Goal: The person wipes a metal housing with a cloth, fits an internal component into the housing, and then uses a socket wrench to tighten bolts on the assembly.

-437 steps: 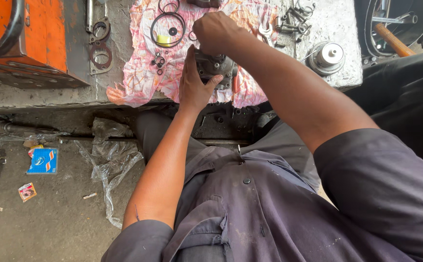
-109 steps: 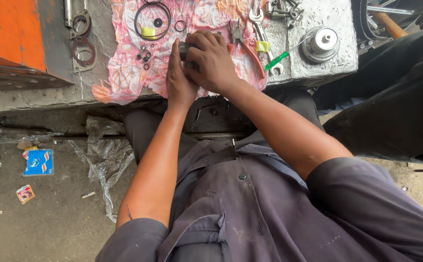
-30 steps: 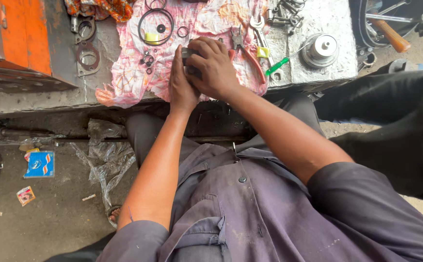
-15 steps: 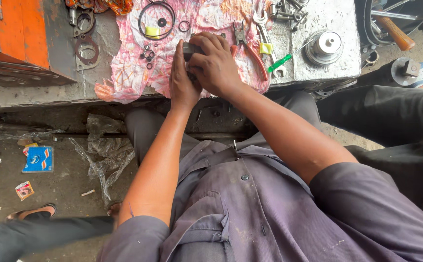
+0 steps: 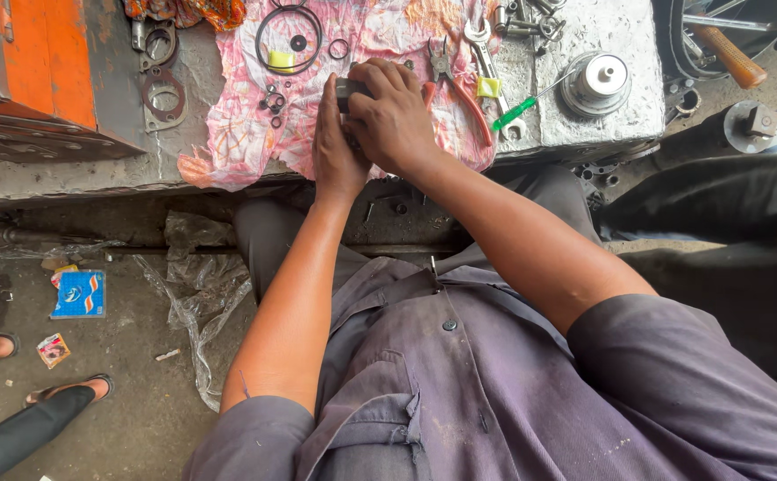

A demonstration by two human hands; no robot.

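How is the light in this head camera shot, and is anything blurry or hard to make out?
Head view: soft, even daylight, no harsh glare or deep shadows. The pink cloth and pliers look sharp. The small dark part is mostly hidden between the left hand and right hand. Wide-angle bending shows at the edges.

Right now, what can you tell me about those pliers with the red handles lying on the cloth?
The pliers have dull grey metal jaws and two long, curved red handles that look plastic-coated. They lie flat on the pink patterned cloth, jaws pointing away from the person, handles spread slightly towards the bench edge. The right hand lies just beside them and covers part of one handle; whether it touches is unclear. A spanner lies close on the other side.
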